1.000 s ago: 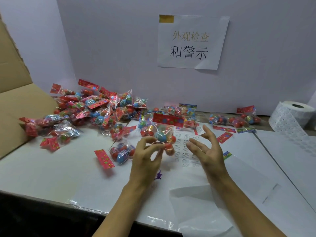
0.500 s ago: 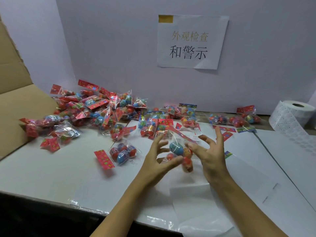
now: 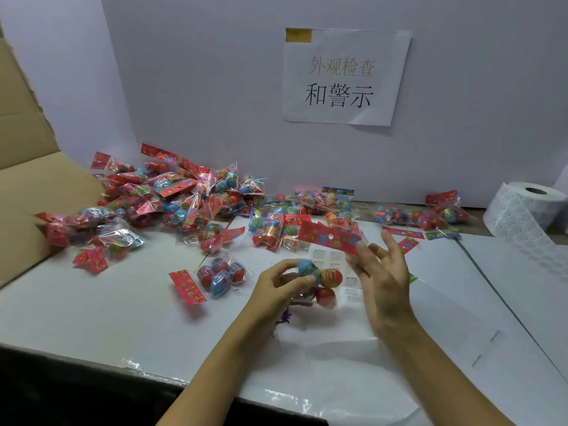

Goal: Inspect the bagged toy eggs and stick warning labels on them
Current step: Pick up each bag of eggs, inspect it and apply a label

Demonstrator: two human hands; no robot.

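The left hand (image 3: 278,285) gripped a clear bag of toy eggs (image 3: 319,279) from its left side, fingers curled round the blue egg. The bag was held just above the white table (image 3: 92,309), its red header card (image 3: 330,238) raised beyond the grip. The right hand (image 3: 382,279) stood just right of the bag with fingers spread; contact could not be determined. A sheet of warning labels (image 3: 352,281) lay directly behind the bag. A heap of bagged eggs (image 3: 172,204) lay far left, a label roll (image 3: 528,207) far right.
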